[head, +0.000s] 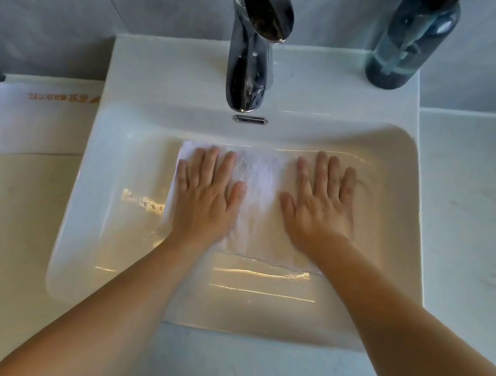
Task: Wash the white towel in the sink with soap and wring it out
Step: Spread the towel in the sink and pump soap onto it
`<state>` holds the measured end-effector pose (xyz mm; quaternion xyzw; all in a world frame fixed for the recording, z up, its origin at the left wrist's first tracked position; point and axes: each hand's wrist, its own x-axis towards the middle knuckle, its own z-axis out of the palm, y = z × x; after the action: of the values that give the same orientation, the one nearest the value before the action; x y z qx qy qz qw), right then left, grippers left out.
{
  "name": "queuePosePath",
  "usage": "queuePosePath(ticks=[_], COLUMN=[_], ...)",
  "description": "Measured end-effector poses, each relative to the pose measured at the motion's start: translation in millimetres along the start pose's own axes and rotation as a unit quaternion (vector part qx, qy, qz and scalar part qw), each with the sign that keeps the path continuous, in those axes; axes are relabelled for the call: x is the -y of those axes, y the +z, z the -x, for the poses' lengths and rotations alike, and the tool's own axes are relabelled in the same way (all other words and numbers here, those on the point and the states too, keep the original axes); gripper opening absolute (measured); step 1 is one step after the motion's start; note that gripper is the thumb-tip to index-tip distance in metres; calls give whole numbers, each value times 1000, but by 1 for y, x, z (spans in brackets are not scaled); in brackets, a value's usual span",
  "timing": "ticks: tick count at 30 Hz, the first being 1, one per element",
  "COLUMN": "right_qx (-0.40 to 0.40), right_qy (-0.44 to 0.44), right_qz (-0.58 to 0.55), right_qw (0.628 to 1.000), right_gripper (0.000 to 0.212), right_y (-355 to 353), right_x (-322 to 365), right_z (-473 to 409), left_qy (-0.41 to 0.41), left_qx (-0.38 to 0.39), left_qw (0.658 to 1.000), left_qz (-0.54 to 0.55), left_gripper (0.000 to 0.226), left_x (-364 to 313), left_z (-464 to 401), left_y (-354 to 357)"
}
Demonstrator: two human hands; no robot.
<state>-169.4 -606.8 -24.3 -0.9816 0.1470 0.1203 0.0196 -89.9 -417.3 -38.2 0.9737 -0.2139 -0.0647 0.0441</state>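
No grip is closed on anything — both hands are laid flat, fingers straight and slightly spread, palms pressed down on the white towel (pixel 257 202). The left hand (pixel 205 197) is set on the towel's left part, its fingertips reaching close to the far edge of the cloth. The right hand (pixel 319 203) is set on the right part, with its outer fingers lying past the towel's right edge over the basin floor. A strip of bare towel is left showing between the two thumbs.

The towel is spread out flat in the sink (pixel 82 226), in the far half of the basin, directly in front of the faucet (pixel 252 57). Shallow water is seen lying in the basin, with ripples and bright reflections around the cloth and along its near edge. Whether water is running from the spout cannot be told.

The faucet is mounted at the middle of the sink's back ledge, with an overflow slot (pixel 250 119) just below it. A dark blue pump bottle (pixel 408 44) is stood at the back right corner of the ledge. On the counter (pixel 0 245) to the left of the sink, against the back edge, a second folded white towel with orange lettering (pixel 34 122) is laid — partly tucked behind the sink's rim.
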Motion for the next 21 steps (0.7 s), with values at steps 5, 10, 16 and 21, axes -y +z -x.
queuePosePath(ticks=[5,10,16,21], right_qx=[16,27,-150,-159], right_qy=[-1,-18,66,161], right_qz=[13,-114,-356,-462], right_qw=[1000,993,920,857], right_gripper=[72,64,35,36], right_y=[-6,-31,-94,-147], right_x=[2,-14,-59,-93], right_z=[-1,8,26,5], left_qy=[-13,-18,-23,-42], left_qx=[38,22,8,-3], left_qw=[999,993,920,871], left_qz=[-5,116,390,489], left_gripper=[67,69,50,45], left_x=[-1,-28,-124,-178], left_z=[1,12,28,-18], left_y=[-3,-34,-107,-165])
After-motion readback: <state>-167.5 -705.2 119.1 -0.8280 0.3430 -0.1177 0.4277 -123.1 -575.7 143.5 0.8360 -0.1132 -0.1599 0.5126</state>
